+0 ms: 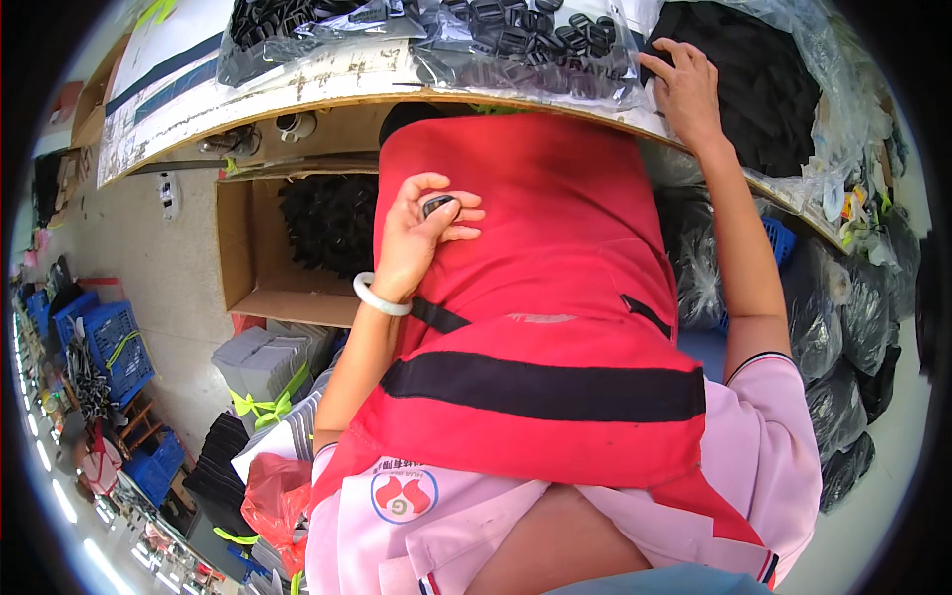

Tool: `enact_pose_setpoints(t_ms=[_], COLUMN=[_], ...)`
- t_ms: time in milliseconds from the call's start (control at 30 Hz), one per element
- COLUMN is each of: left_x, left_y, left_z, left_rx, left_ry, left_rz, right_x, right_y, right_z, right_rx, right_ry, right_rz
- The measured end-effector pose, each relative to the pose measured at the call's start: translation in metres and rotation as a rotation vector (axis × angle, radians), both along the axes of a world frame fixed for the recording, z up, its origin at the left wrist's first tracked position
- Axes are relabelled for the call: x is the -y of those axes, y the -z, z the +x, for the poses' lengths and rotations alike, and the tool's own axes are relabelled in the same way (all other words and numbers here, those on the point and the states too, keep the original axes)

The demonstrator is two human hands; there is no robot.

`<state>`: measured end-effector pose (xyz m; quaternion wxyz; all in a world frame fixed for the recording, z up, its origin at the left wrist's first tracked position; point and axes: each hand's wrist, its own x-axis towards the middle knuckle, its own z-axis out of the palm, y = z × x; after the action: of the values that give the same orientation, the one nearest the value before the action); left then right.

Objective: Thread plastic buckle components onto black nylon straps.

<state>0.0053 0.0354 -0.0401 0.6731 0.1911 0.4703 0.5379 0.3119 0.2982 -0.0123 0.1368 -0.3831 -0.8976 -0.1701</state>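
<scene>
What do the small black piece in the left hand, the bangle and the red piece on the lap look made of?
Small black piece, pinched in the left hand: probably moulded plastic, slightly glossy, but too small to be sure. Bangle: smooth, pale, translucent-looking, maybe jade or glass. Red piece: woven fabric, matte, soft folds, with black webbing straps.

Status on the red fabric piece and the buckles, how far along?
Done: one black strap already runs across the red fabric piece on the lap. In hand: left hand pinches a small black buckle against the fabric; right hand reaches into the clear bag of black buckles on the bench. Left: the bag looks far from empty, and more black parts fill the cardboard box.
</scene>
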Motion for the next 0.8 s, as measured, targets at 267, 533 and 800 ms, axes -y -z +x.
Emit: enact_pose_setpoints(t_ms=[267, 533, 800], left_x=[-0.013, -0.011, -0.016], left_y=[0.001, 0.011, -0.003], left_z=[0.004, 0.001, 0.02], left_rx=[0.358, 0.361, 0.149], left_ry=[-0.093, 0.041, -0.003], left_rz=[-0.015, 0.014, 0.013], right_x=[-0.014, 0.009, 0.011], right_y=[-0.025, -0.035, -0.029], right_z=[0.02, -0.012, -0.015], right_rx=[-0.146, -0.326, -0.784], right_ry=[-0.155, -0.089, -0.035], right_rz=[-0.066, -0.019, -0.203])
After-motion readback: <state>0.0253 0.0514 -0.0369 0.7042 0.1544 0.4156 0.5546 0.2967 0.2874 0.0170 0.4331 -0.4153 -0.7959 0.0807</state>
